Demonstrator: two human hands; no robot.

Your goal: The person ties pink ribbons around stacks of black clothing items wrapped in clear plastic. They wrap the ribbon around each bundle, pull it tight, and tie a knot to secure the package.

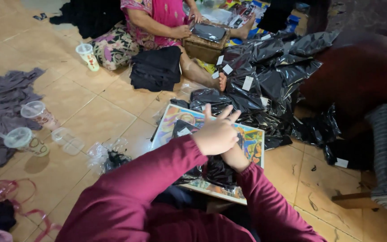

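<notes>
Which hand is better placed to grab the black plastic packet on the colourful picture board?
Probably the right hand: it sits lower, just above the glossy black plastic packet on the colourful picture board. The left hand lies over it, fingers spread.

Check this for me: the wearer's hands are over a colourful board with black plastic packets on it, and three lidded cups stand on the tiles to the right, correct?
Not quite. The head view shows the three lidded cups on the tiles to the left, not right. The hands are over the colourful board with black packets.

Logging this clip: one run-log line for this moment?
left hand over right hand | above black bag on board | bag pile behind
</notes>
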